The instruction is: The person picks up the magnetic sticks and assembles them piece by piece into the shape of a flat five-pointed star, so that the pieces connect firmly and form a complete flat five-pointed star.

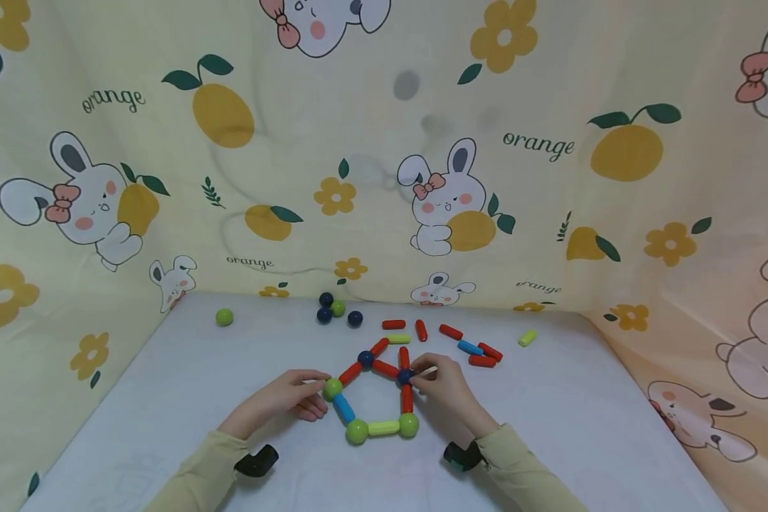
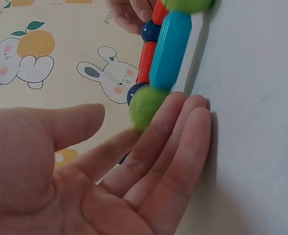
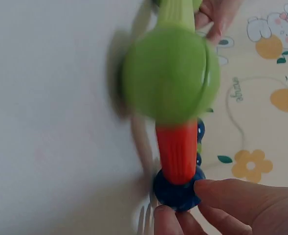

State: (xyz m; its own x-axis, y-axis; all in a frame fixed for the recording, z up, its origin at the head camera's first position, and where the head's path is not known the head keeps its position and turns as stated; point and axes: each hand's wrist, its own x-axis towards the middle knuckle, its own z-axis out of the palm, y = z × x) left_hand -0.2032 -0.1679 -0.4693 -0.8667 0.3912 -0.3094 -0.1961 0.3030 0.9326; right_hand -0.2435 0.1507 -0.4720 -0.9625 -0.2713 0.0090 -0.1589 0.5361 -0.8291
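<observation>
A ring of rods and balls lies on the table. My left hand (image 1: pixel 292 395) is at its left corner, fingers extended against a green ball (image 1: pixel 333 388); the thumb stands apart from it in the left wrist view. From that ball a blue rod (image 2: pixel 170 51) runs to another green ball (image 1: pixel 357 432). A yellow-green rod (image 1: pixel 384 428) joins this to a third green ball (image 3: pixel 170 76). With thumb and fingers, my right hand (image 1: pixel 444 384) pinches a dark blue ball (image 3: pixel 179 193) joined to a red rod (image 3: pixel 177 152). Another dark blue ball (image 1: pixel 366 359) forms the top corner.
Several dark blue balls (image 1: pixel 355 319) and a green ball (image 1: pixel 338 308) sit at the back; another green ball (image 1: pixel 224 317) is farther left. Loose red rods (image 1: pixel 451 332), a blue rod (image 1: pixel 470 348) and a yellow-green rod (image 1: pixel 528 338) lie back right. A patterned cloth (image 1: pixel 371 235) hangs behind.
</observation>
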